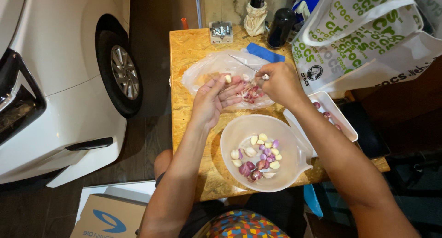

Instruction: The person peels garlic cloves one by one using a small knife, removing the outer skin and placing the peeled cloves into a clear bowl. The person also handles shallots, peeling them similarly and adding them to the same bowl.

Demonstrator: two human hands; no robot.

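My left hand (pixel 212 99) holds a pale garlic clove (pixel 228 78) at its fingertips over a clear plastic bag (pixel 209 67) spread on the wooden table (pixel 184 51). My right hand (pixel 279 83) grips a thin knife (pixel 244 63), its blade pointing up and left, just right of the clove. Pink and white peelings (pixel 251 94) lie on the bag between both hands. Nearer to me stands a translucent plastic bowl (pixel 239 127) with several peeled garlic cloves and purple shallots (pixel 258 157).
A white tray (pixel 343 123) with a few shallots sits right of the bowl. A large white printed tote bag (pixel 359 40), a black cylinder (pixel 281 27), a pen holder (pixel 256 17) and a blue cloth (pixel 264 52) stand at the back. A white car (pixel 64 72) is on the left, a cardboard box (pixel 108 217) below.
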